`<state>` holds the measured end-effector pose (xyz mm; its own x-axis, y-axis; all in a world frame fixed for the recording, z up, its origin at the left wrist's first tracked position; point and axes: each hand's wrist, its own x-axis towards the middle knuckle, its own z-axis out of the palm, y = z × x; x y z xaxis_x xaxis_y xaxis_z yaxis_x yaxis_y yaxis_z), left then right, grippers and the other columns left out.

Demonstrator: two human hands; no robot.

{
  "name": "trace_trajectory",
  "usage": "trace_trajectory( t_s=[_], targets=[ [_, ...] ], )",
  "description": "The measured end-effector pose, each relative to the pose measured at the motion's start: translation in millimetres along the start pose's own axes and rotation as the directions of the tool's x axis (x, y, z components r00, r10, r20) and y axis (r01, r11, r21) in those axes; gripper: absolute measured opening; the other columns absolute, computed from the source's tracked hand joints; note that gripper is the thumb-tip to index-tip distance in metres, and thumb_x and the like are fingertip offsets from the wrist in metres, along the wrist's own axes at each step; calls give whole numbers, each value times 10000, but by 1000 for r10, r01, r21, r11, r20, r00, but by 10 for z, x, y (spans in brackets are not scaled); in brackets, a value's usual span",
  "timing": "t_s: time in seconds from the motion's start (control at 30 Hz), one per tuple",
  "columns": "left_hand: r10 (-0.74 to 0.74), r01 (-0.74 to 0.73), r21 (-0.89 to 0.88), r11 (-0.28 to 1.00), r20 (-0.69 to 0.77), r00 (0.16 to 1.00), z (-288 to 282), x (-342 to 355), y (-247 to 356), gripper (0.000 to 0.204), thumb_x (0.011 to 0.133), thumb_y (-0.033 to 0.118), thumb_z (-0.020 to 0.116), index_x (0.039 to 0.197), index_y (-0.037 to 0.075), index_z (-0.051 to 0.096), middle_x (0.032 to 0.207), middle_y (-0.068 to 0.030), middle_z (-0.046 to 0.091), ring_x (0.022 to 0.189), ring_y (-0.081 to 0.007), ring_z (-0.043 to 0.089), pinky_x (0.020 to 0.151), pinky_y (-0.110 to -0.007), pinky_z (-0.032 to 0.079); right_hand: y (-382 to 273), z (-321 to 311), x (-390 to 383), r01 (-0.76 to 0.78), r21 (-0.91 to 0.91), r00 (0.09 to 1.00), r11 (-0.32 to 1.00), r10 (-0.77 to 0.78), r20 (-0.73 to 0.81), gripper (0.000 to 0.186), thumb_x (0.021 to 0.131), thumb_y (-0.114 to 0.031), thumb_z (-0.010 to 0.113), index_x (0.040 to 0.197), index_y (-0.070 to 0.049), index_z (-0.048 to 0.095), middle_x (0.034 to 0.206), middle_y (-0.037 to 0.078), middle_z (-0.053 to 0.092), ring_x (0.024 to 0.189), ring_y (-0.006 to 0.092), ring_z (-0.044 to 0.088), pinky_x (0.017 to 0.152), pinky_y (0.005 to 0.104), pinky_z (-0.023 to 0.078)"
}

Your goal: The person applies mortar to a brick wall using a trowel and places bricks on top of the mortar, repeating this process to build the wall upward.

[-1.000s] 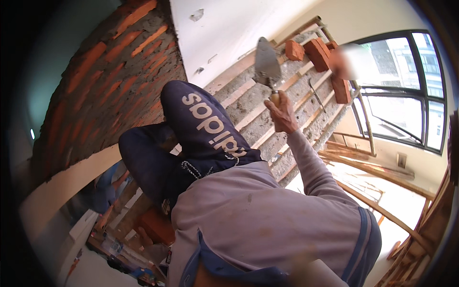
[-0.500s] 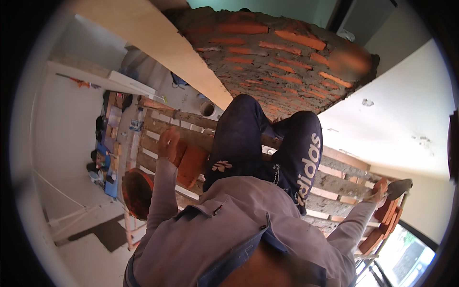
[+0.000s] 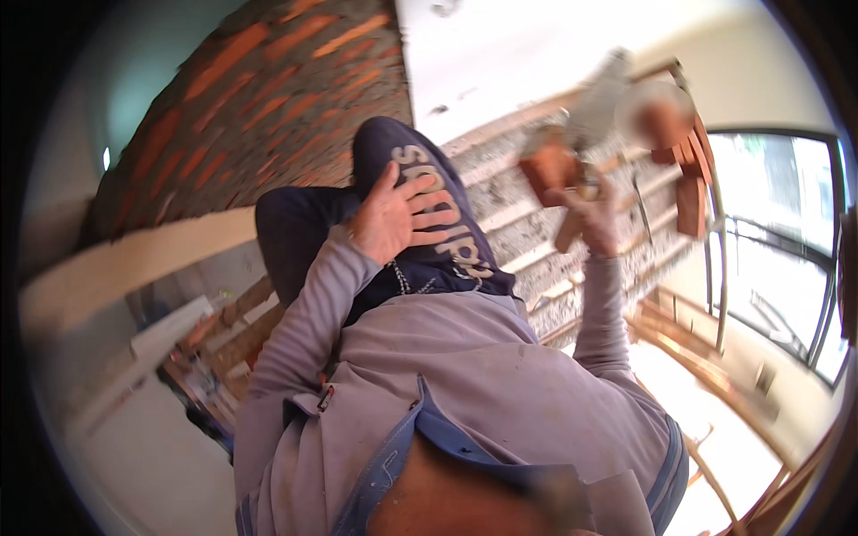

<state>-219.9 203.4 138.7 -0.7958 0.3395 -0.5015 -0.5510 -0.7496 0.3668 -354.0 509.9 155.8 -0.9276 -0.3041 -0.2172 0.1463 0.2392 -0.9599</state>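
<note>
My left hand (image 3: 391,219) is open, fingers spread, over the dark trousers (image 3: 438,201) on my thigh, with nothing in it. On the right, my right hand (image 3: 593,219) is closed round the handle of a trowel. The trowel's grey blade (image 3: 599,105) points away from me and is smeared by motion. Just left of that grip is an orange brick (image 3: 547,168), also blurred; I cannot tell whether the hand touches it. Farther right, several bricks (image 3: 690,183) sit at the end of the slatted wooden platform (image 3: 514,214).
A brick wall with rough grey mortar (image 3: 268,112) rises at the far left, next to a pale beam (image 3: 134,259). A white surface (image 3: 500,54) lies beyond the platform. A dark-framed window (image 3: 778,241) and thin upright poles (image 3: 719,259) stand at the right.
My view has swung to the right. My left hand has left the bricks beside my leg and come over my thigh. The right hand, still gripping the trowel, is beside a brick.
</note>
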Motion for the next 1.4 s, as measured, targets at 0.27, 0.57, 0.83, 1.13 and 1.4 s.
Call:
trace_trajectory(
  t_s=[0.27,0.57,0.83,1.13,1.4],
  targets=[
    [53,-57,9,998,243,969,230,359,-211,760,894,599,536,1389,45,378,1350,-207,477,1245,-398,495,992,-586,449,-121,597,-587,200,-71,980,977,-199,21,468,722,-203,829,1078,30,635,1291,168,546,1123,300,575,910,367,487],
    [564,-551,-351,757,-75,823,-415,-204,14,904,795,790,426,1348,76,468,1389,-131,487,1288,-438,440,1003,-608,423,1547,-407,-350,-208,-838,962,504,-50,-269,479,864,-440,633,917,37,640,949,256,602,935,415,554,804,455,463],
    [800,-839,-77,539,-266,538,-590,-761,476,883,836,761,406,1409,89,388,1334,-72,508,1195,-272,546,984,-460,494,-382,1225,77,268,-362,956,893,-200,216,455,834,-174,748,1210,1,560,1213,159,580,1020,232,619,761,349,533],
    [887,-976,-78,204,-407,218,-701,-1518,1205,790,896,711,348,1441,140,333,1410,-45,454,1262,-235,484,1011,-373,464,-1969,3915,371,819,31,338,573,-525,781,686,670,-219,837,1262,-13,559,1263,223,559,1127,377,593,918,416,507],
    [897,-623,667,409,-421,137,-1491,-2207,747,730,974,472,471,1520,80,188,1603,-83,106,1469,-287,155,1180,-455,157,-2750,5564,969,691,329,124,643,-554,823,404,880,-280,653,1147,23,628,900,96,687,852,166,663,755,262,524]
  ],
)
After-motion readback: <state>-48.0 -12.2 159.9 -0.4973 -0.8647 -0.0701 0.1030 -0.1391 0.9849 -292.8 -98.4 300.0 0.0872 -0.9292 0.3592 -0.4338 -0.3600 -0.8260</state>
